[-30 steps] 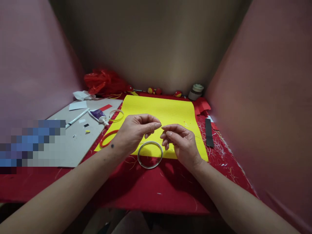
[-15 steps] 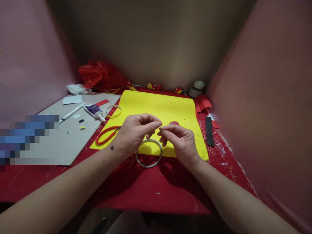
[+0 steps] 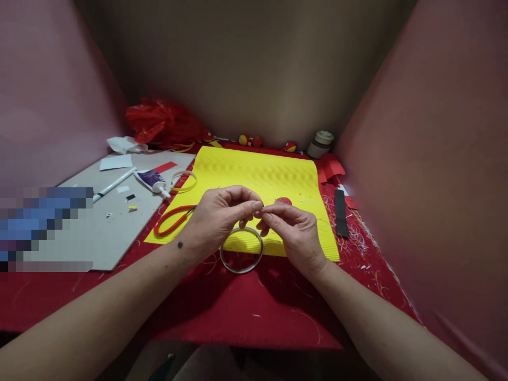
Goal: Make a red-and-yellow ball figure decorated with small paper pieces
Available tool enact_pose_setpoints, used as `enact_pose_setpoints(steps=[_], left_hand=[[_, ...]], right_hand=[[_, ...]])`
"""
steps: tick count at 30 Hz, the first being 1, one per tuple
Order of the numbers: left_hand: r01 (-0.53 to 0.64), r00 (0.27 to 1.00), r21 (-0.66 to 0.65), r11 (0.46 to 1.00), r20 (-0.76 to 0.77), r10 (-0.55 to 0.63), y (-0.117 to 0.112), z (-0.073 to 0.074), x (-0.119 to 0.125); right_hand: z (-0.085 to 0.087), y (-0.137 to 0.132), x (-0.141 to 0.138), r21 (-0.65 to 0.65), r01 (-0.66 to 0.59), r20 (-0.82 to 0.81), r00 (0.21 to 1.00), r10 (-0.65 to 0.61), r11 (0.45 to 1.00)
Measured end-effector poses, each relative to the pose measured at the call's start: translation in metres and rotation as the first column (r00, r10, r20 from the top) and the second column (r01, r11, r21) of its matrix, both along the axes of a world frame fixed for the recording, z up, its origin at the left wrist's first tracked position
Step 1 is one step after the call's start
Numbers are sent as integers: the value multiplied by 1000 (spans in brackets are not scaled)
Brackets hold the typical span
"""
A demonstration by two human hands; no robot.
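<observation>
My left hand (image 3: 228, 211) and my right hand (image 3: 292, 228) meet fingertip to fingertip over a yellow corrugated sheet (image 3: 254, 166). Both are closed in a pinch, and whatever sits between the fingers is too small to name. Below them a silver ring-shaped bangle (image 3: 241, 272) lies partly on the sheet and partly on the red cloth. Just beyond the right fingers is a small red round piece (image 3: 283, 201). Red-handled scissors (image 3: 161, 225) rest beside my left wrist, their blades mostly hidden under the hand.
At left a grey board (image 3: 130, 227) bears a purple-and-white glue tube (image 3: 153, 180), a white pen (image 3: 115, 184) and paper scraps. A yellow ring (image 3: 190, 182) is nearby. Behind lie a red plastic bag (image 3: 159, 121) and a lidded jar (image 3: 320, 145). A black strip (image 3: 341, 214) lies right among loose threads.
My right fingertips have come closer to my left ones, so the small gap between them has closed. The view has shifted very slightly; the objects on the table stay put.
</observation>
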State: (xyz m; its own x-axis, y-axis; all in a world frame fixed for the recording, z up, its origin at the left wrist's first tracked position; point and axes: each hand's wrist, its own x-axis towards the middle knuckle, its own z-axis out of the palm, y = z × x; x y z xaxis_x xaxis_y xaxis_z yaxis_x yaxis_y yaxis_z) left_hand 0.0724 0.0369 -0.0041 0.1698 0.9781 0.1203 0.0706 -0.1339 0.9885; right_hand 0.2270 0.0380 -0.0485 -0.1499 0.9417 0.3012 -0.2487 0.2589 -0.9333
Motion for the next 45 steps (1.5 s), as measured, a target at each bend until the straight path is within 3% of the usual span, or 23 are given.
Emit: enact_pose_setpoints(steps=[18, 45], left_hand=[[15, 992, 58, 998, -125, -7, 1, 0, 0], [23, 996, 78, 997, -82, -17, -1, -3, -1]], right_hand=[[-1, 1, 1, -18, -8, 15, 1000, 8, 1000], [-1, 0, -1, -5, 14, 34, 999, -14, 1000]])
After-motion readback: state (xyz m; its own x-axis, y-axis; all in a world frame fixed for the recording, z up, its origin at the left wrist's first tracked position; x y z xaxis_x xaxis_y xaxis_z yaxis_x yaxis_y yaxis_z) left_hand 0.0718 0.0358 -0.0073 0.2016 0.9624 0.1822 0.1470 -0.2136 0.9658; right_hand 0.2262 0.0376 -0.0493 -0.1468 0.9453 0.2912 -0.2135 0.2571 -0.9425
